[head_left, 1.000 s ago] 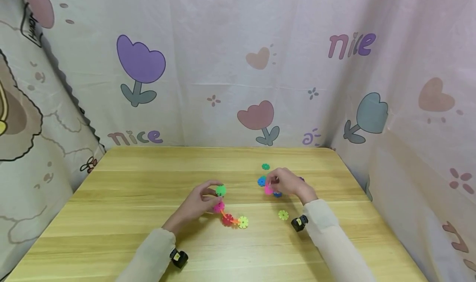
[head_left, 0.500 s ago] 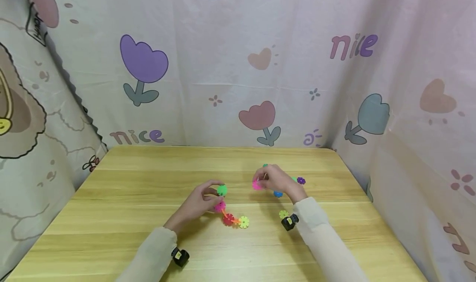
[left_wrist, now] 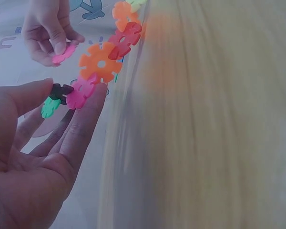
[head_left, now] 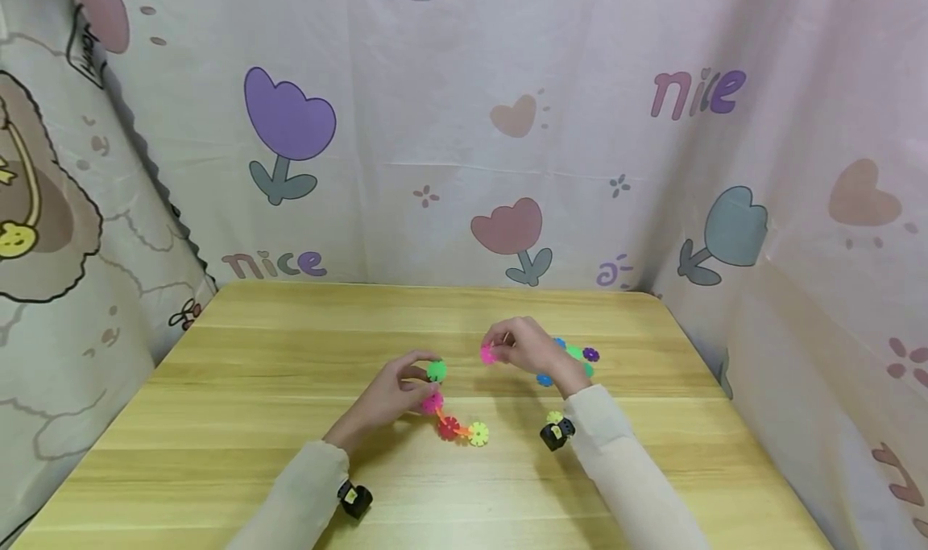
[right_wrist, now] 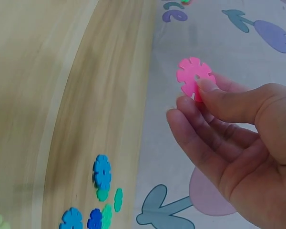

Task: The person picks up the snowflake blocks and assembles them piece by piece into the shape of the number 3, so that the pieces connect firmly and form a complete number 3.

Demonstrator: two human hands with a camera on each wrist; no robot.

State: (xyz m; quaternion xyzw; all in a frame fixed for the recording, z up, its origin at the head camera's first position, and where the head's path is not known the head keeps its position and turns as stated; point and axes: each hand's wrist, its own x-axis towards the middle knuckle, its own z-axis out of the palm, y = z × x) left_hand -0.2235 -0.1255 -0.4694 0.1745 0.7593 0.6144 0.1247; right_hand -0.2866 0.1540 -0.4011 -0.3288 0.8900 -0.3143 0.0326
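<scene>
My left hand point(head_left: 391, 390) holds a chain of notched plastic snowflake discs near one end, between thumb and fingers. In the left wrist view, a green disc point(left_wrist: 49, 108) and a black disc point(left_wrist: 61, 92) sit by the thumb tip. They join a pink disc point(left_wrist: 80, 94), an orange disc point(left_wrist: 89, 62), a red disc point(left_wrist: 128, 38) and a further orange one. The chain ends in a yellow disc point(head_left: 478, 434). To its right, above the table, my right hand point(head_left: 528, 349) pinches a single pink snowflake disc point(right_wrist: 187, 75) between thumb and fingers.
Beyond and under the right forearm lie several loose discs on the wooden table point(head_left: 290, 349), among them a blue disc point(head_left: 544, 380) and a purple disc point(head_left: 590, 355). A yellow-green disc point(head_left: 554, 416) shows beside the right wrist camera point(head_left: 557, 435). A patterned curtain point(head_left: 406, 131) hangs behind the table.
My right hand has carried the pink disc leftward from the loose discs, toward the chain, uncovering some of them. The left hand keeps its hold with hardly any movement.
</scene>
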